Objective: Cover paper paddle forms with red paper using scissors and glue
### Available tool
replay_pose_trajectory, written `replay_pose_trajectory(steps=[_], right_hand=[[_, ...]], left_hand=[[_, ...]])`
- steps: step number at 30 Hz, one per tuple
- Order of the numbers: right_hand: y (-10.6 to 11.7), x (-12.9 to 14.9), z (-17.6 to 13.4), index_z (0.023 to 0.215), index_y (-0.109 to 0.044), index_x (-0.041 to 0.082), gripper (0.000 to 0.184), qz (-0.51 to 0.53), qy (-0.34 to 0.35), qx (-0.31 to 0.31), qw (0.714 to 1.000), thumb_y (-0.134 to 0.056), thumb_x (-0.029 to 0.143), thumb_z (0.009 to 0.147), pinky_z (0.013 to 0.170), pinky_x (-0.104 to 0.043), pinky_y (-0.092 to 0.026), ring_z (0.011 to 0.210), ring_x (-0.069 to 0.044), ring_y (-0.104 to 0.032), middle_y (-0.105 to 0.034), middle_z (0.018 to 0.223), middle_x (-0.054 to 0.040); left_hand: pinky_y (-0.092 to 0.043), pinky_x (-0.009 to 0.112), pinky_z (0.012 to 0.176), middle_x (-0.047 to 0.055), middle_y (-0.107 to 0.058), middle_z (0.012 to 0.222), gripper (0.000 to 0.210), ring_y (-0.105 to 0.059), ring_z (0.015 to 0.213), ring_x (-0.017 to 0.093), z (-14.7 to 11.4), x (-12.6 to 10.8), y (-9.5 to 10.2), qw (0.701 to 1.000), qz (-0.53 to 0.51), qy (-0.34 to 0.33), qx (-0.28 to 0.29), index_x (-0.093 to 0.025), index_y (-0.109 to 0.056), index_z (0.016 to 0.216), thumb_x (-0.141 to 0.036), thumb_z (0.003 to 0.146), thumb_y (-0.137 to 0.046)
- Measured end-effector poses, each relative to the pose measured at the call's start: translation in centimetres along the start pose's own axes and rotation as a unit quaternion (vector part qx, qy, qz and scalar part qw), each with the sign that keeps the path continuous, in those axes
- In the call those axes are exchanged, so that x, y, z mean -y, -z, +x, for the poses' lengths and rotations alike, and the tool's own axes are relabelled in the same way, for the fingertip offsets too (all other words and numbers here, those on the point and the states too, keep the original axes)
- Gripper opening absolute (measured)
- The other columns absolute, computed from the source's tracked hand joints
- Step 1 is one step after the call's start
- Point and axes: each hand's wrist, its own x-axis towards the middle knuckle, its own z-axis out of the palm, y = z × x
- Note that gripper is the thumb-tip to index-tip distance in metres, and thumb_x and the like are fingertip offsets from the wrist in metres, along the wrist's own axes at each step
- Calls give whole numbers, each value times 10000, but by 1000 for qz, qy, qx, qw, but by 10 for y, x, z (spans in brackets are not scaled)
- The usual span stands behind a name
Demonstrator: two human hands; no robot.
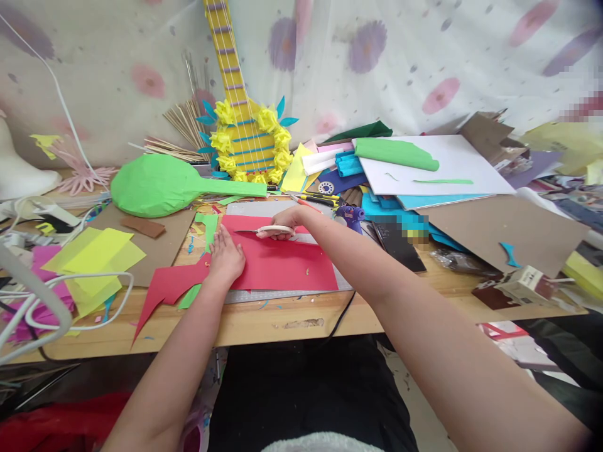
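A sheet of red paper (282,270) lies on a grey cutting mat (273,295) at the middle of the table. My left hand (227,254) rests flat with fingers stretched on the sheet's left edge. White-handled scissors (274,231) are in my right hand (292,220), their blades pointing left over the red paper towards my left fingers. Whether the blades are parted is hard to tell. Beside my left wrist sits a cut red scrap (172,284), with green paper scraps (210,229) partly under my hand.
A green paper-covered, long-necked shape (155,185) lies behind left. The yellow flower-trimmed guitar model (249,141) leans at the back. Yellow sheets (97,257) and white cables (51,301) lie left. To the right are a purple glue gun (349,216), white board (452,163) and cardboard (504,229).
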Motion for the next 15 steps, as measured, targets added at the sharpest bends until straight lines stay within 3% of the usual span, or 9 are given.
replay_pose_trajectory(steps=[8,15], right_hand=[[0,1,-7,745,-529,140,560,19,-5,5,1000,-564,699,750,509,-222,-418,503,-78,-482,-481,587,40],[12,-10,-10,759,-541,128,553,-17,-15,11,1000,-538,681,785,523,-222,-404,522,-78,-477,-482,602,30]], left_hand=[[-219,475,1155,271,-250,1521,712,-211,1435,325,-4,-3,4,999,35,-7,13,78,-108,1477,-230,888,-364],[-281,510,1113,268,-409,1442,772,-443,1306,349,-7,-10,21,997,70,-25,-26,41,-104,1489,-243,860,-449]])
